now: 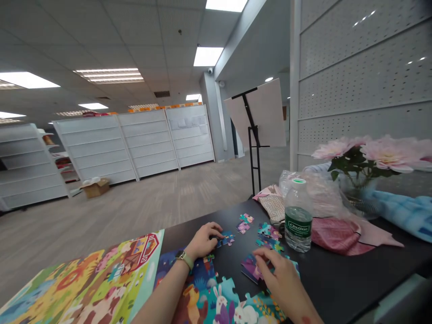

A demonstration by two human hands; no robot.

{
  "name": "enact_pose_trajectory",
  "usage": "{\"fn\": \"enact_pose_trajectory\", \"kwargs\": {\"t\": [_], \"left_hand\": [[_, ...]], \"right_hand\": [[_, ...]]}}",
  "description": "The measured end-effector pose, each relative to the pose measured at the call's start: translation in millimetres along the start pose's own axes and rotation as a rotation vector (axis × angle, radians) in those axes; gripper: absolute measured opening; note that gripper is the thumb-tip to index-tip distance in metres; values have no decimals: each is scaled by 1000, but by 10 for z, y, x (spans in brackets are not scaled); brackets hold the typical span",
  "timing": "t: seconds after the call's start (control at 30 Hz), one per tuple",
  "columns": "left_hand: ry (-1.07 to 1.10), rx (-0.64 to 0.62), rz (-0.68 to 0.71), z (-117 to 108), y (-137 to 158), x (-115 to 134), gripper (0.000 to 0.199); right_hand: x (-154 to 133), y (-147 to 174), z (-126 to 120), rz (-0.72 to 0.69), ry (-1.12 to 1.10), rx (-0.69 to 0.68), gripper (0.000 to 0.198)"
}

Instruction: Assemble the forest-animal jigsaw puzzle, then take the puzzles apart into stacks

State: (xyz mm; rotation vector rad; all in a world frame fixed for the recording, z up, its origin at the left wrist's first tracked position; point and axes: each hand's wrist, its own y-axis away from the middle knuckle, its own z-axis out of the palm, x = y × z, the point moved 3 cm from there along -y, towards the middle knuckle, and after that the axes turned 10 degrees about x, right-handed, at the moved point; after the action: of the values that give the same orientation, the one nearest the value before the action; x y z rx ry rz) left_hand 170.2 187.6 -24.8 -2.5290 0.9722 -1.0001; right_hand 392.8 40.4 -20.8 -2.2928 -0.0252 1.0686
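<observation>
Forearms [165, 289] extended, hands [202, 240] [281, 273] curved — at puzzle pieces [229, 239]

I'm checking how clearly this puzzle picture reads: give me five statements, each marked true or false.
1. The left hand is at blue puzzle pieces. True.
2. A watch is on the left arm. True.
3. A bottle stands upright on the table. True.
4. A hand is grasping the bottle. False: the right hand is at purple puzzle pieces.
5. The vase holds blue flowers. False: the flowers are pink.
</observation>
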Motion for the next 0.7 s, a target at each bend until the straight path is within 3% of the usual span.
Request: {"fn": "enact_pose_trajectory", "kwargs": {"t": [0.2, 0.4, 0.7], "left_hand": [[-10, 24, 2, 17, -13, -14, 41], [-44, 50, 14, -3, 21, 59, 18], [-69, 82, -6, 17, 17, 92, 32]], "right_hand": [[-1, -11, 12, 11, -3, -5, 29], [-10, -7, 14, 16, -13, -12, 29], [-8, 0, 12, 46, -13, -28, 30]]}}
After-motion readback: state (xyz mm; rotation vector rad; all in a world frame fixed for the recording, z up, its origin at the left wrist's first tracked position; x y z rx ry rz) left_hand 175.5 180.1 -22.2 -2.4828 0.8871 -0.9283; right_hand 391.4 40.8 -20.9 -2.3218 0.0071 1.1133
